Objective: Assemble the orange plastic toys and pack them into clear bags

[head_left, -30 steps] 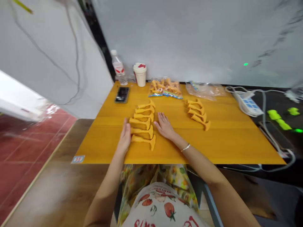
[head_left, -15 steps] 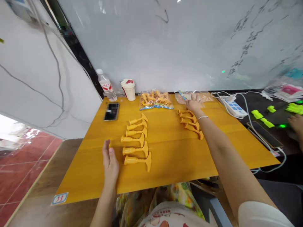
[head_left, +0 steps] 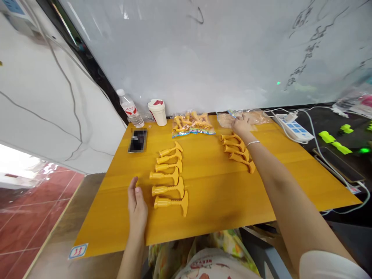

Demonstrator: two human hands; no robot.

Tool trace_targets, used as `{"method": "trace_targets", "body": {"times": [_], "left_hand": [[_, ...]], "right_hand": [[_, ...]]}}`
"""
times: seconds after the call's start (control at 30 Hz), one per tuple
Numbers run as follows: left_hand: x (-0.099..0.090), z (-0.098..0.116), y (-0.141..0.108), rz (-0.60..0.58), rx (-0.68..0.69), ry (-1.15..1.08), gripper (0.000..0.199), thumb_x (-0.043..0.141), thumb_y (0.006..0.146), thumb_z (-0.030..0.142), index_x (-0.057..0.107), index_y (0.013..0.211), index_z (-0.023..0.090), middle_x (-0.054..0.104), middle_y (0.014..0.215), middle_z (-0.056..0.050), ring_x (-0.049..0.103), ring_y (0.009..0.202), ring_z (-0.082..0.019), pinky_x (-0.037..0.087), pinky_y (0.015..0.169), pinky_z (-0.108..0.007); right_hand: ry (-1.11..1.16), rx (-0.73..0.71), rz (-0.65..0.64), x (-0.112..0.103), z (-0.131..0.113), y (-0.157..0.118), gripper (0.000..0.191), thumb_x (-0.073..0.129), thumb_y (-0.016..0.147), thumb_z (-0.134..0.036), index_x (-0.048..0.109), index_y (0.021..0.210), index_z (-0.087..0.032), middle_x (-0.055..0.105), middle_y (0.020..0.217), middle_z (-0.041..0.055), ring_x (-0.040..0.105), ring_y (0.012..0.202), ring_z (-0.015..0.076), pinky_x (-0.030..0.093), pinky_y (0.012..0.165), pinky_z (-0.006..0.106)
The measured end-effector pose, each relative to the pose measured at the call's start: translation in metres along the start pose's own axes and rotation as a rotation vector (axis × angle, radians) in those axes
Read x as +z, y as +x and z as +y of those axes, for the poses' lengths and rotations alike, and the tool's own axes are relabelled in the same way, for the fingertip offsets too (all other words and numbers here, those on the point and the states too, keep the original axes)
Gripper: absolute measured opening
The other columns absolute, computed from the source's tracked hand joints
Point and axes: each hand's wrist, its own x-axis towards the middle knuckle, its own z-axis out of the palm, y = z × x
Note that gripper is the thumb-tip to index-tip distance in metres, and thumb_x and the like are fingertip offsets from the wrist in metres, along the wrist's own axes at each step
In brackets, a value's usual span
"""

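So, ten orange toys (head_left: 170,178) sit in rows; a bag (head_left: 192,124) holds more. My left hand (head_left: 137,207) is empty; my right hand (head_left: 241,126), at one o'clock, may grip a clear bag (head_left: 224,121).

No text legible for certain. Sticker (head_left: 78,251) on near-L corner of table (head_left: 232,197): blue border, red marks, unreadable. Water bottle (head_left: 130,109) label, far L: red/white, too small. Garment (head_left: 216,265) at near edge: red lettering, partly cut off, unreadable. Whiteboard (head_left: 308,42), far R: dark handwriting, illegible.

Head-worn camera faces forward and down (fairly close) over the yellow tabletop (head_left: 221,201)
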Motion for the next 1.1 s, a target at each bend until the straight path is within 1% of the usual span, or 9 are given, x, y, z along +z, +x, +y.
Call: {"method": "trace_targets", "body": {"times": [0.17, 0.27, 0.4, 0.6, 0.7, 0.77, 0.9, 1.0, 1.1], "left_hand": [[-0.003, -0.006, -0.001, 0.002, 0.009, -0.014, 0.051, 0.037, 0.1, 0.055, 0.047, 0.144, 0.03, 0.043, 0.154, -0.002, 0.034, 0.147, -0.021, 0.023, 0.124, -0.032], [-0.005, -0.006, -0.002, 0.0, -0.009, -0.007, 0.053, 0.037, 0.099, 0.057, 0.047, 0.144, 0.031, 0.043, 0.154, -0.002, 0.034, 0.147, -0.021, 0.024, 0.124, -0.032], [-0.005, -0.003, -0.002, -0.001, -0.01, -0.029, 0.053, 0.037, 0.099, 0.057, 0.047, 0.143, 0.031, 0.043, 0.154, -0.002, 0.033, 0.147, -0.022, 0.022, 0.125, -0.035], [0.0, 0.002, -0.001, 0.007, -0.009, -0.008, 0.05, 0.038, 0.099, 0.056, 0.049, 0.141, 0.032, 0.044, 0.153, -0.002, 0.034, 0.147, -0.023, 0.019, 0.126, -0.036], [0.0, -0.001, -0.001, 0.018, -0.018, 0.016, 0.05, 0.038, 0.099, 0.056, 0.05, 0.141, 0.032, 0.045, 0.152, -0.002, 0.035, 0.147, -0.022, 0.021, 0.125, -0.034], [-0.001, -0.005, 0.0, 0.021, -0.02, 0.02, 0.05, 0.038, 0.099, 0.056, 0.049, 0.141, 0.032, 0.044, 0.152, -0.002, 0.036, 0.146, -0.023, 0.023, 0.124, -0.035], [0.001, -0.007, 0.003, 0.054, 0.031, -0.036, 0.053, 0.039, 0.099, 0.056, 0.047, 0.143, 0.029, 0.044, 0.153, -0.005, 0.038, 0.144, -0.022, 0.026, 0.123, -0.035], [0.004, -0.001, 0.003, 0.082, 0.107, -0.101, 0.057, 0.04, 0.098, 0.059, 0.048, 0.142, 0.023, 0.045, 0.152, -0.009, 0.038, 0.145, -0.021, 0.027, 0.122, -0.033], [0.003, 0.012, -0.005, 0.01, 0.123, -0.225, 0.07, 0.027, 0.097, 0.067, 0.035, 0.15, 0.022, 0.039, 0.157, -0.013, 0.035, 0.147, -0.021, 0.031, 0.121, -0.035]], "right_hand": [[0.001, -0.089, 0.107, -0.009, -0.006, -0.003, 0.052, 0.025, 0.099, -0.026, 0.062, 0.127, -0.004, 0.051, 0.144, 0.0201, 0.03, 0.143, 0.0322, 0.023, 0.116, 0.055], [-0.07, -0.005, 0.008, -0.01, 0.015, -0.006, 0.049, 0.03, 0.097, -0.025, 0.067, 0.123, -0.006, 0.045, 0.151, 0.0191, 0.023, 0.147, 0.0352, 0.018, 0.117, 0.06], [-0.186, 0.117, -0.181, -0.007, 0.053, -0.003, 0.047, 0.035, 0.095, -0.024, 0.063, 0.132, -0.012, 0.036, 0.157, 0.0182, 0.013, 0.151, 0.0363, 0.012, 0.116, 0.066], [-0.163, 0.02, -0.241, 0.008, 0.063, 0.009, 0.049, 0.034, 0.093, -0.017, 0.06, 0.135, -0.017, 0.041, 0.154, 0.0159, 0.014, 0.151, 0.036, 0.012, 0.115, 0.069], [-0.101, 0.042, -0.173, 0.01, 0.059, 0.012, 0.05, 0.029, 0.094, -0.014, 0.058, 0.134, -0.007, 0.048, 0.147, 0.0202, 0.024, 0.147, 0.0359, 0.016, 0.116, 0.066], [-0.062, 0.053, -0.017, 0.003, 0.052, 0.012, 0.05, 0.026, 0.096, -0.015, 0.057, 0.133, -0.001, 0.047, 0.147, 0.022, 0.027, 0.145, 0.0351, 0.016, 0.117, 0.064], [0.032, -0.138, 0.282, -0.036, 0.007, -0.012, 0.049, 0.03, 0.101, -0.027, 0.052, 0.137, -0.004, 0.04, 0.155, 0.0174, 0.023, 0.147, 0.0336, 0.01, 0.12, 0.061], [0.174, -0.427, 0.193, -0.067, -0.063, -0.07, 0.048, 0.04, 0.1, -0.034, 0.053, 0.139, -0.01, 0.037, 0.157, 0.0147, 0.027, 0.146, 0.0352, 0.016, 0.119, 0.062], [0.371, -0.777, 0.06, -0.082, -0.138, -0.161, 0.044, 0.049, 0.098, -0.036, 0.058, 0.137, -0.018, 0.045, 0.153, 0.0108, 0.039, 0.141, 0.0336, 0.024, 0.12, 0.059]]}}
